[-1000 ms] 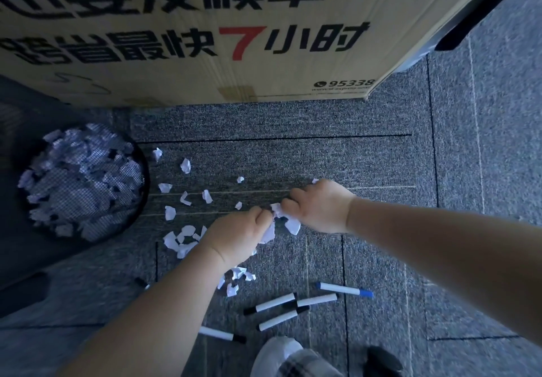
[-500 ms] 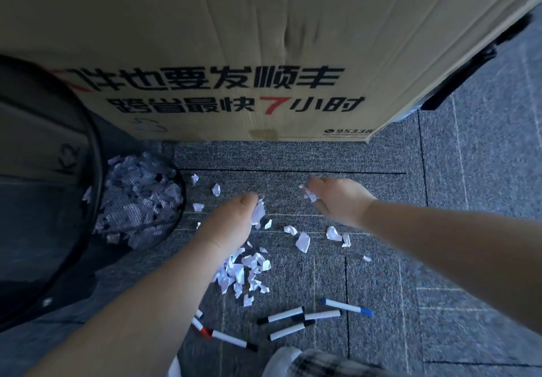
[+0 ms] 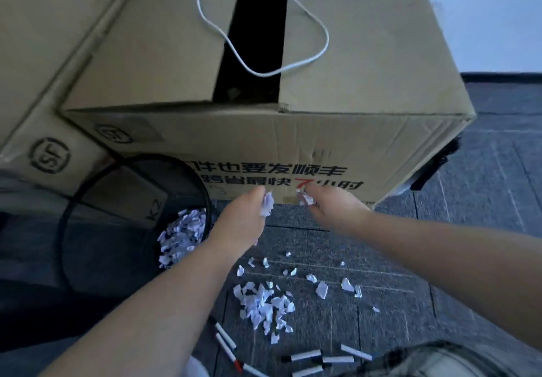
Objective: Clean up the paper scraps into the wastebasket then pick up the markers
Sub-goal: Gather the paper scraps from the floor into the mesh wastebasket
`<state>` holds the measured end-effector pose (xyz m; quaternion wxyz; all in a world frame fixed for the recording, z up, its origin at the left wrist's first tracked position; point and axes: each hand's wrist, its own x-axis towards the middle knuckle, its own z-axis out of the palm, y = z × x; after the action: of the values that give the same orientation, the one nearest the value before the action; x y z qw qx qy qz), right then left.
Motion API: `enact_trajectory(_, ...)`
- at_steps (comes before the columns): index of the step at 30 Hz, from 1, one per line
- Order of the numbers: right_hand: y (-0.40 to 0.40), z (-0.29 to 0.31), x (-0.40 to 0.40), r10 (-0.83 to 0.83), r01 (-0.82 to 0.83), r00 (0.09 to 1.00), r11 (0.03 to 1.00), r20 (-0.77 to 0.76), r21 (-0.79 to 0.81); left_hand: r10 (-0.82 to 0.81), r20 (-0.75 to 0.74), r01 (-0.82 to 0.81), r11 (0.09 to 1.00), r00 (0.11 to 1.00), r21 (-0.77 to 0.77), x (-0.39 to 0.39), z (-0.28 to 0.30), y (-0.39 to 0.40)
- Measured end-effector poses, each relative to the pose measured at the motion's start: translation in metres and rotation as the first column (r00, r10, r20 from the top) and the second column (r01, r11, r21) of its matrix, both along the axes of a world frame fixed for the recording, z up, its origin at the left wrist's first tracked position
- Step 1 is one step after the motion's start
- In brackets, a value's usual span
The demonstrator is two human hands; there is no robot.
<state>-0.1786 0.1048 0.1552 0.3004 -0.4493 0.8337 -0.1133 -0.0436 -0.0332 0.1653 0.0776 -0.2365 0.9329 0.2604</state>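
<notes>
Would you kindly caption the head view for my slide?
Both hands, left and right, carry white paper scraps toward a black mesh wastebasket.

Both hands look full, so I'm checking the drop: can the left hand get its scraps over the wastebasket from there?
Probably yes: the left hand, gripping paper scraps, is raised just right of the wastebasket rim, with nothing between them.

Wastebasket (image 3: 187, 171): black wire mesh. Box (image 3: 337, 136): matt brown corrugated cardboard, creased. Floor (image 3: 484, 200): rough grey carpet tile; scraps (image 3: 264, 303): torn white paper.
</notes>
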Motion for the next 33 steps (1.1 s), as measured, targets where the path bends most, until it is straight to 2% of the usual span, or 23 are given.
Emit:
enact_trajectory(8,-0.058,0.086,0.028,0.002,-0.020,0.996,0.978,-0.090,-0.206,0.129,-0.113,-0.141,0.984,0.985,-0.105,0.030,0.079,-0.045)
enact_trajectory(13,-0.104,0.106,0.067,0.073,-0.086,0.996,0.959,-0.059,-0.269,0.223,-0.087,-0.234,0.961,0.971,-0.150,0.076,0.088,-0.074)
enact_trajectory(21,-0.175,0.087,0.123,0.159,-0.176,0.984,0.935,-0.080,-0.308,0.373,-0.051,-0.376,0.910,0.926,-0.173,0.137,0.066,-0.110)
enact_trajectory(26,-0.194,0.066,0.143,0.167,-0.199,0.978,0.921,-0.123,-0.334,0.387,-0.101,-0.399,0.898,0.917,-0.183,0.152,0.047,-0.118)
enact_trajectory(30,-0.203,0.051,0.149,0.136,-0.167,0.984,0.926,-0.115,-0.338,0.408,-0.169,-0.431,0.893,0.897,-0.131,0.157,0.037,-0.118)
enact_trajectory(33,-0.207,0.046,0.147,0.155,-0.184,0.982,0.925,-0.111,-0.333,0.421,-0.125,-0.432,0.897,0.899,-0.088,0.159,0.031,-0.120)
